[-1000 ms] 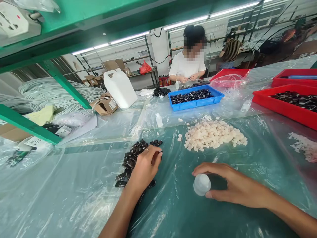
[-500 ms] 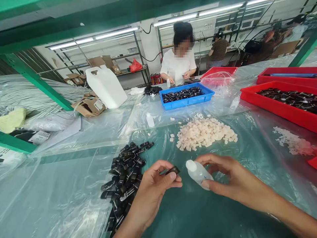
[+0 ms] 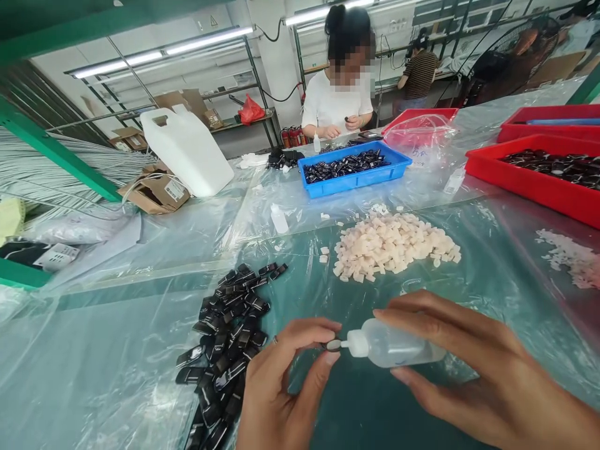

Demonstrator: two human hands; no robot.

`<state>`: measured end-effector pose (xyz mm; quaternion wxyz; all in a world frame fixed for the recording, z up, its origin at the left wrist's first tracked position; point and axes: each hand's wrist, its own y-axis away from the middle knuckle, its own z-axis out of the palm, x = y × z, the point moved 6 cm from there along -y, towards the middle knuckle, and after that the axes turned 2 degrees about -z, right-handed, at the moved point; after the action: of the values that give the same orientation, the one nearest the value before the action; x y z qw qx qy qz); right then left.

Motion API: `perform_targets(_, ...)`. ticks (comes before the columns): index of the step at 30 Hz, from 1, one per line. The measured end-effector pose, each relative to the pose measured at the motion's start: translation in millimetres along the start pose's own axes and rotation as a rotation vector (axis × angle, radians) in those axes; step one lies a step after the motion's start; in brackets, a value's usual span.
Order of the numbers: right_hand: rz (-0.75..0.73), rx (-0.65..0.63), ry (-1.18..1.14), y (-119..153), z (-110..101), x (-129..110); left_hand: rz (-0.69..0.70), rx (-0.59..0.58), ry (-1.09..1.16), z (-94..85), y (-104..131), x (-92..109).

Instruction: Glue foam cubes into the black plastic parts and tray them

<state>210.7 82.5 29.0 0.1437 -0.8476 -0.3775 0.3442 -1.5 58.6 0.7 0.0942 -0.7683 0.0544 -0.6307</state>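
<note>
Between thumb and fingers, my left hand [image 3: 293, 375] pinches a small black part [image 3: 333, 345] with a pale oval face turned toward the nozzle. My right hand [image 3: 459, 356] is closed around a translucent squeeze bottle [image 3: 398, 345], which lies sideways in the grip. Its narrow tip meets the black part or stops just short of it; I cannot tell which. Left of my left hand lies a heap of similar black parts [image 3: 234, 331]. Beyond both hands is a pile of small cream-coloured pieces [image 3: 394, 245].
A blue tray [image 3: 359, 183] of black parts stands across the table, before a seated person in white [image 3: 337, 103]. Red trays [image 3: 529, 190] line the right. Another small bottle [image 3: 279, 219] stands mid-table. A white jug [image 3: 190, 153] and cardboard box [image 3: 157, 190] are back left.
My right hand has turned the bottle level, its tip now pointing left at the black part. My left hand has rotated that part toward the nozzle. Both hands have come closer together.
</note>
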Motion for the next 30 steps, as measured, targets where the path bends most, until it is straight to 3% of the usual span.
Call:
perform_targets(10, -0.043, 0.054, 0.167, 20.1, -3.9, 1.1, 0.058, 0.021, -0.097, 4.5, 7.3, 6.1)
perform_targets(18, -0.067, 0.028, 0.314, 25.3, -8.4, -8.9, 0.047, 0.035, -0.121, 8.1, 8.2, 8.0)
perform_targets(30, -0.053, -0.010, 0.299, 23.2, -11.2, -9.2, 0.091, 0.027, -0.148, 7.5, 7.4, 8.8)
